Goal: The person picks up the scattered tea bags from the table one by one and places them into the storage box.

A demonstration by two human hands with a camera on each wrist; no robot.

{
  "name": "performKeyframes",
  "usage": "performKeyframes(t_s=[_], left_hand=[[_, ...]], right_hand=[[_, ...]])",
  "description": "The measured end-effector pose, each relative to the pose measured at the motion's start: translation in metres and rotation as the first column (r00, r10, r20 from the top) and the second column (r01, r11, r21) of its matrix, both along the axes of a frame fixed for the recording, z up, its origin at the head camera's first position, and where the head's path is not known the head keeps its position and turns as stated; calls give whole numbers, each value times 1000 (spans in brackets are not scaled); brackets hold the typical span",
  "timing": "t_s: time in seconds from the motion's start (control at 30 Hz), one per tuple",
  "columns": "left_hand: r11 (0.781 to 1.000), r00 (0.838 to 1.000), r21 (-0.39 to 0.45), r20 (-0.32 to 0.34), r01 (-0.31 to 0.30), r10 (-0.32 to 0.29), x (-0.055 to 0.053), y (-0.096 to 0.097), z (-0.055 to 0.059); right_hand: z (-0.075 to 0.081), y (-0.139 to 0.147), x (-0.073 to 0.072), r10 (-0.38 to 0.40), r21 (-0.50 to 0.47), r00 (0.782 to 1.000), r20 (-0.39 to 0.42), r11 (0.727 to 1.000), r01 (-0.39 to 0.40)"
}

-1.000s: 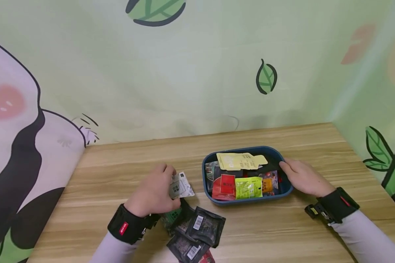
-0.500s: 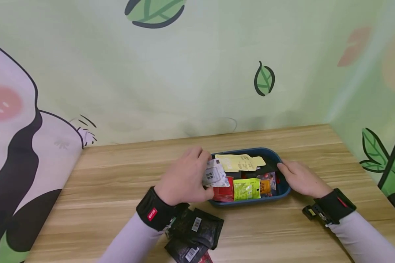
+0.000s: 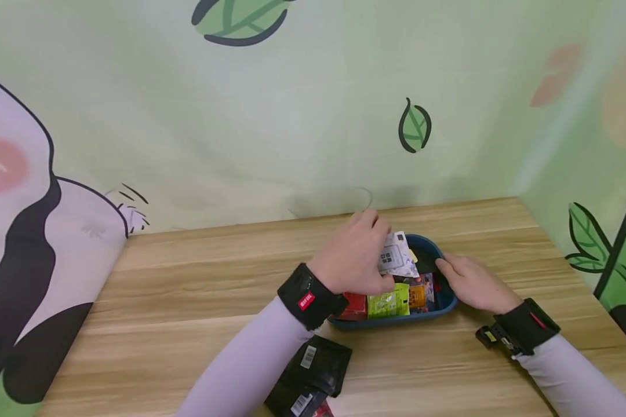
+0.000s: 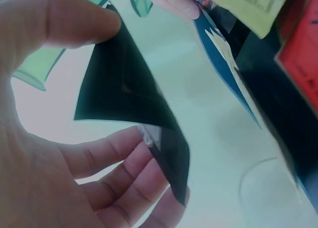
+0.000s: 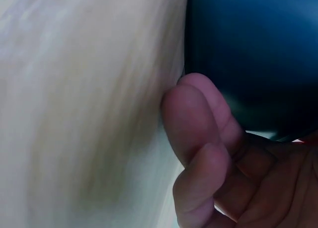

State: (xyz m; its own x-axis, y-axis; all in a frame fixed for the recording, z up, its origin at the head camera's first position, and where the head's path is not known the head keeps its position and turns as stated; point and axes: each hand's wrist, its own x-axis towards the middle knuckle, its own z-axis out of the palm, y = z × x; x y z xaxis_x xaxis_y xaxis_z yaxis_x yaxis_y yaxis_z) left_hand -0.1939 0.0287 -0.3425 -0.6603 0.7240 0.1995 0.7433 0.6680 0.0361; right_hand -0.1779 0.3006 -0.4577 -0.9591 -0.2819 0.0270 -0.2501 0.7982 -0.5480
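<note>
My left hand (image 3: 352, 255) holds a small white printed sachet (image 3: 398, 256) above the blue box (image 3: 425, 315). In the left wrist view the thumb and fingers pinch the sachet (image 4: 124, 84), whose near face looks dark. At the box's right end my right hand (image 3: 480, 282) grips the rim, thumb on top. The right wrist view shows curled fingers (image 5: 191, 118) against the outside of the box (image 5: 248, 54). Inside the box lie a yellow-green packet (image 3: 388, 302), a red packet (image 3: 353, 307) and an orange-labelled packet (image 3: 417, 296). My left hand hides the box's left part.
Several black packets (image 3: 320, 365) with barcode labels lie in a pile on the wooden table (image 3: 188, 289), nearer than the box. A bit of a red packet (image 3: 323, 409) shows under them. Behind the table hangs a printed cloth backdrop (image 3: 318, 116).
My left hand has carried the white sachet rightwards from beside the black packets to above the box. The right hand has kept its grip on the box's end.
</note>
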Motion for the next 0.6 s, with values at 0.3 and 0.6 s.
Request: performKeyframes(t_s=[0.3, 0.6], left_hand=[[999, 1000, -20, 9, -25, 26, -13, 18, -2], [1000, 994, 22, 107, -14, 12, -11, 2, -8]], right_hand=[[-2, 0, -2, -9, -3, 1000, 16, 1000, 9], [1, 0, -1, 0, 7, 1000, 26, 1000, 0]])
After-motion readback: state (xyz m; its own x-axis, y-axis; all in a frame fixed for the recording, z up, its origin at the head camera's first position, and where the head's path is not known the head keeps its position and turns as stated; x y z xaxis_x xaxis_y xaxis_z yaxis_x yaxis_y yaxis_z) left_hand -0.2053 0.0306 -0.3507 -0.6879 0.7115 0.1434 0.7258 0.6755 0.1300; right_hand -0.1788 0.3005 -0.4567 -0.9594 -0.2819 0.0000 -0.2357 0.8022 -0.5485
